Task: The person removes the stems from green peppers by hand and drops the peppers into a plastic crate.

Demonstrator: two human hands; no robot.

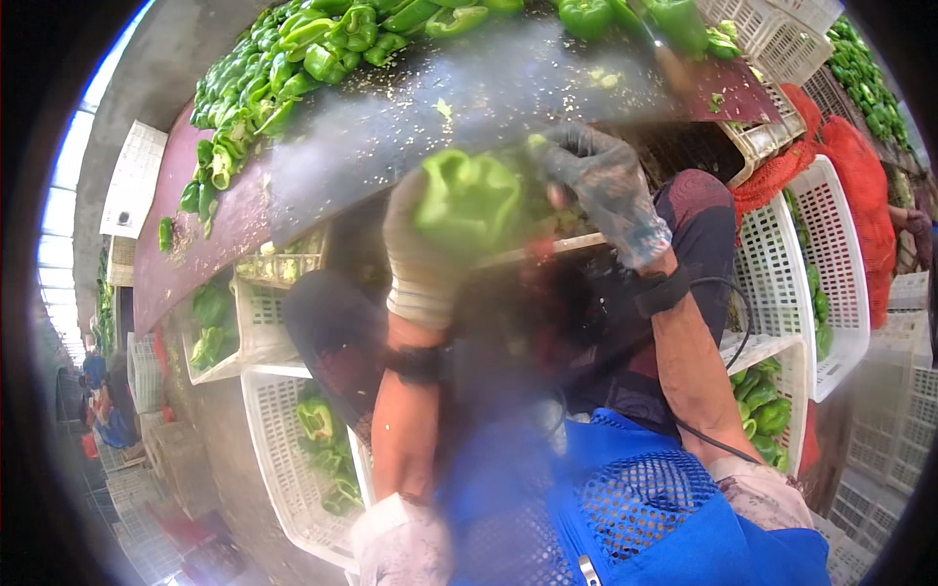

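My left hand [418, 249], in a pale knitted glove, holds a green bell pepper [473, 198] whose cut, hollow side shows. To its right my right hand [604, 183], in a dirty grey glove, is raised with bent fingers beside the pepper. A small pale green bit shows at its fingertips; blur hides whether it is gripped. Beyond both hands lies a dark work surface [498, 80] strewn with pale seeds. A heap of green bell peppers [293, 66], many cut, covers its far left part.
White plastic crates with peppers stand at my left [286, 454] and right [843, 293]. Red mesh sacks [857, 212] are at the right. A crate with pale scraps [282, 267] is under the table's left edge. A dark cable runs by my right forearm. People sit far left.
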